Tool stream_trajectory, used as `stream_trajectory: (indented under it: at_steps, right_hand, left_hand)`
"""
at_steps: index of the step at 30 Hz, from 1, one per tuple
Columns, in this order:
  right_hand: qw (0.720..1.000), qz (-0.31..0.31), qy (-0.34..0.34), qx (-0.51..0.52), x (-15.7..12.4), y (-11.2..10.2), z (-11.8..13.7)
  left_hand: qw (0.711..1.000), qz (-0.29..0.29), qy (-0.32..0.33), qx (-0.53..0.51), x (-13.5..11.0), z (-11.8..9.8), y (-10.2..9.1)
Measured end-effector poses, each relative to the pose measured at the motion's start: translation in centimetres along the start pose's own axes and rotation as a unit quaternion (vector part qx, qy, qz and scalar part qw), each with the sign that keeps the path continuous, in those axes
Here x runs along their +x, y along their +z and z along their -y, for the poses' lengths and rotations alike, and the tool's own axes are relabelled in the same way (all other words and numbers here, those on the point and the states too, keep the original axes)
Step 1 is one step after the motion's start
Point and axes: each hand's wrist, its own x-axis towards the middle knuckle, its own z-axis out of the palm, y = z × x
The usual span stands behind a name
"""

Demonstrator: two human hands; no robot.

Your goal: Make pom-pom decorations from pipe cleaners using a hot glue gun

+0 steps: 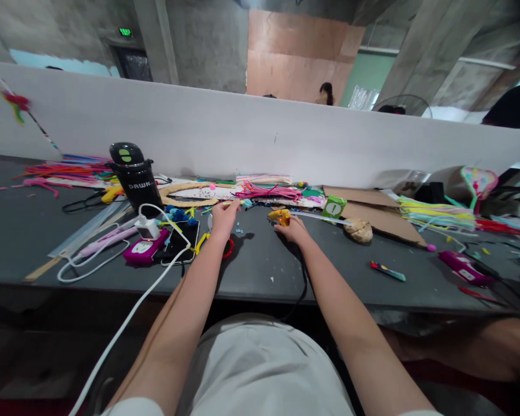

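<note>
Head | left hand [224, 219] pinches stick [227, 204], blue tip [247, 203] inward | right hand [294, 230] grips glue gun [279, 216]

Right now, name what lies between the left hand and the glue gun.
The head view shows light-blue scraps near the left hand, the blue tip of its held piece, then bare tabletop towards the glue gun.

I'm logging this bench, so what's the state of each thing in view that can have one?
Glue gun: in right hand, glue stick inserted; heat unclear
Blue-tipped stem: pinched in left hand
Black bottle: upright, capped
White charger: on purple power strip, red light showing
Exit sign: lit
</note>
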Motion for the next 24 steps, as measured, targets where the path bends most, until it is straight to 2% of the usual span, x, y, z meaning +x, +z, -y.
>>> stream_trajectory:
  at_steps: [4, 8, 10, 12, 14, 16, 17, 18, 21, 24]
  right_hand:
    - [1.000, 0.005, -0.031, 0.003, 0.0, -0.5, -0.8]
    - [0.998, 0.032, 0.026, 0.051, -0.4, -2.8, -2.7]
    - [0.989, 0.107, -0.017, 0.095, -1.1, -4.5, -3.3]
    - [0.976, 0.165, -0.051, 0.131, -2.0, -5.7, -2.8]
    - [0.913, 0.317, -0.115, 0.231, -2.9, -5.9, -1.2]
    - [0.859, 0.408, -0.160, 0.264, -3.2, -4.8, 1.2]
    - [0.849, 0.424, -0.182, 0.257, -3.1, -3.8, 2.4]
    - [0.856, 0.410, -0.200, 0.243, -2.8, -2.8, 3.5]
    - [0.930, 0.235, -0.237, 0.153, -1.3, 0.4, 5.7]
    - [0.945, 0.163, -0.278, 0.062, 0.6, 2.3, 6.7]
  left_hand:
    - [0.999, -0.011, -0.013, -0.034, 0.3, 0.2, -0.2]
    - [0.999, -0.013, -0.017, -0.037, 0.2, 0.2, -0.2]
    - [0.999, -0.009, -0.019, -0.031, 0.1, 0.2, -0.1]
    - [0.999, -0.006, -0.023, -0.025, 0.1, 0.1, -0.1]
    - [0.999, -0.008, -0.025, -0.018, 0.0, 0.1, 0.0]
    - [1.000, -0.010, -0.022, -0.013, 0.0, 0.0, -0.1]
    - [1.000, -0.010, -0.019, -0.012, -0.1, 0.0, -0.1]
    - [1.000, -0.010, -0.016, -0.012, -0.1, 0.0, -0.1]
    - [1.000, -0.007, -0.013, -0.011, -0.1, 0.1, -0.2]
    - [1.000, 0.000, -0.002, -0.011, -0.1, 0.1, -0.2]
